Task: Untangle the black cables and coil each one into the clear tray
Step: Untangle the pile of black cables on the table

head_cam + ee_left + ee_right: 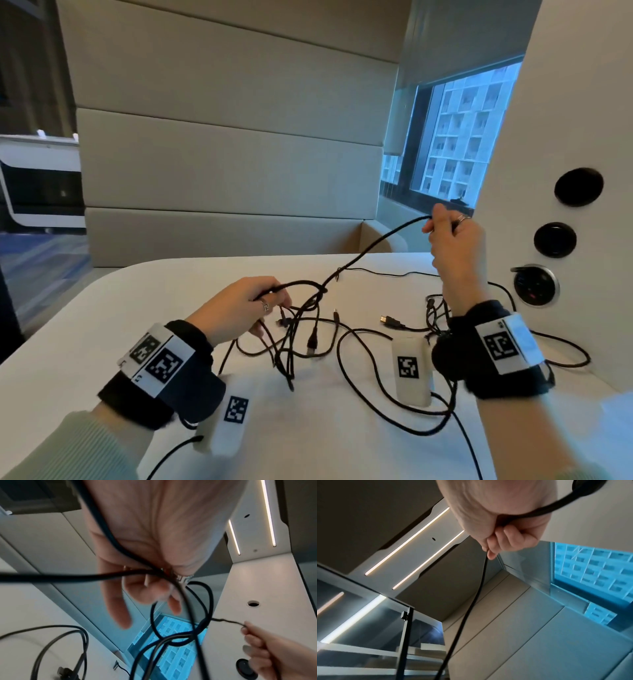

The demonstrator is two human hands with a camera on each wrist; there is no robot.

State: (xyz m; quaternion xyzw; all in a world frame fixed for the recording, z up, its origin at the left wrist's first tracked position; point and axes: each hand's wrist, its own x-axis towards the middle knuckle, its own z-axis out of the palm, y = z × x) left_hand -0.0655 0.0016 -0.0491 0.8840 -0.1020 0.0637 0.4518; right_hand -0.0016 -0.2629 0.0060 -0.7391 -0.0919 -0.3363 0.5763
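- Head view shows the raised right hand (pixel 452 240) with its fingers curled round one thin black cable (pixel 376 245), lifting it, probably to draw that strand free of the rest.
- Lower down, the left hand (pixel 239 308) pinches the same cable just beside the knot (pixel 317 294), seemingly anchoring it so the pull can loosen the crossing.
- Below the hands, the remaining tangled black cables (pixel 342 342) sprawl in loops over the white table (pixel 102 308), plugs lying loose among them.
- No clear tray is visible; coiling has not begun.
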